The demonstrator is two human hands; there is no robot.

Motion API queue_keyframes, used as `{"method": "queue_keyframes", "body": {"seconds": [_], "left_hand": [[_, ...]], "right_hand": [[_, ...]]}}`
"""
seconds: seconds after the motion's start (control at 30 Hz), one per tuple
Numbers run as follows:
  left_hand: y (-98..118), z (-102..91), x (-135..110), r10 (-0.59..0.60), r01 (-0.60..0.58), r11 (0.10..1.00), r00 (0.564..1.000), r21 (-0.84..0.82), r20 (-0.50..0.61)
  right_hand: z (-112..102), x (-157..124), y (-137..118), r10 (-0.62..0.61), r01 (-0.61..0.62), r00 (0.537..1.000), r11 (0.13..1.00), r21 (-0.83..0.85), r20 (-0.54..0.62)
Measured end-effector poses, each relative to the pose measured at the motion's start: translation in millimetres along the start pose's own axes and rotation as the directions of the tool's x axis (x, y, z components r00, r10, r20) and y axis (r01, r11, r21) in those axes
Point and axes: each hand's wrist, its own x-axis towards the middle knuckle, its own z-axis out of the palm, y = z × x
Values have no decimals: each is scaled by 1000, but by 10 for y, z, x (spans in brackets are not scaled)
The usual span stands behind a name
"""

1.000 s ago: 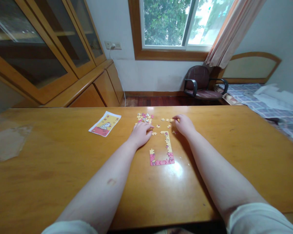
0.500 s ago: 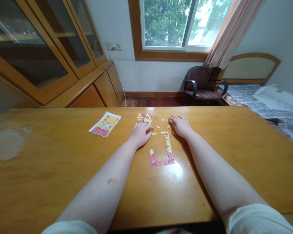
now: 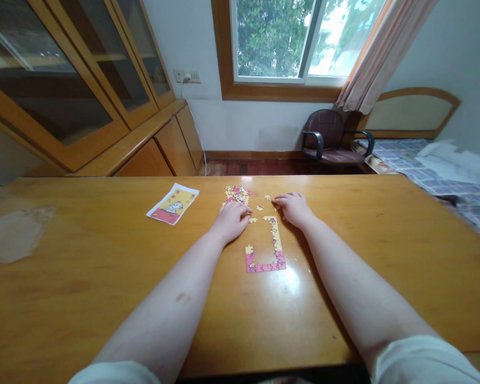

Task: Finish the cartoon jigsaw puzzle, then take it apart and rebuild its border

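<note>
A partly joined jigsaw border (image 3: 281, 260), pink below and yellow along its right side, lies flat between my arms. My left hand (image 3: 232, 220) rests on the table with fingers loosely stretched, in front of a heap of loose puzzle pieces (image 3: 237, 193). A single yellow piece (image 3: 253, 220) sits by its fingertips. My right hand (image 3: 295, 208) is above the border's upper right corner, its fingertips pressed together and down on a puzzle piece they mostly hide. Close by lie a loose piece (image 3: 267, 198) and another small piece (image 3: 260, 208).
A printed picture sheet (image 3: 173, 205) lies left of the heap on the wooden table (image 3: 144, 298). Clear plastic film (image 3: 14, 234) is at the far left. Beyond the table stand a glass-fronted cabinet (image 3: 120, 114), an armchair (image 3: 328, 136) and a bed (image 3: 412, 154).
My right hand has shifted slightly left, its fingertips now covering pieces that showed beside it before. The left hand and the joined border stay in place.
</note>
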Motion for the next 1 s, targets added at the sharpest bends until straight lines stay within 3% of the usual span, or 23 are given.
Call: {"method": "queue_keyframes", "body": {"seconds": [0.3, 0.57, 0.83, 1.0], "left_hand": [[-25, 11, -3, 4, -4, 1000, 1000, -4, 4], [-31, 14, 1, 3, -2, 1000, 1000, -15, 11], [-4, 2, -3, -4, 4, 1000, 1000, -1, 6], [18, -22, -2, -12, 12, 1000, 1000, -6, 14]], "right_hand": [[-91, 19, -61, 168, -168, 986, 985, -37, 6], [-125, 16, -120, 236, -233, 971, 969, -78, 36], [-109, 12, -103, 145, -145, 989, 989, -17, 32], [-116, 27, -88, 192, -192, 981, 981, 0, 27]]}}
